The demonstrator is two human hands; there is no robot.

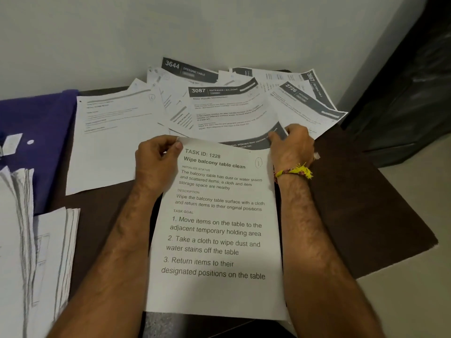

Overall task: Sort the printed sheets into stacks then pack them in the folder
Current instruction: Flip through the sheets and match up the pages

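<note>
Over dark table [353, 215], left hand [156, 162], right hand [292, 147] pinching sheet [217, 228] (top corners), loose sheets [227, 106] beyond

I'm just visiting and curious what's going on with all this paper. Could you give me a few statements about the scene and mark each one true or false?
1. Both hands hold the sheet headed TASK ID: 1228 by its top corners. True: the left hand pinches one corner, the right hand the other.
2. The purple folder lies at the person's right. False: it lies at the left edge of the table.
3. A sheet numbered 3087 lies in the loose spread by the wall. True.
4. The yellow wristband is on the left wrist. False: it is on the right wrist.
5. All sheets are already packed in the folder. False: many lie spread on the table.
</note>
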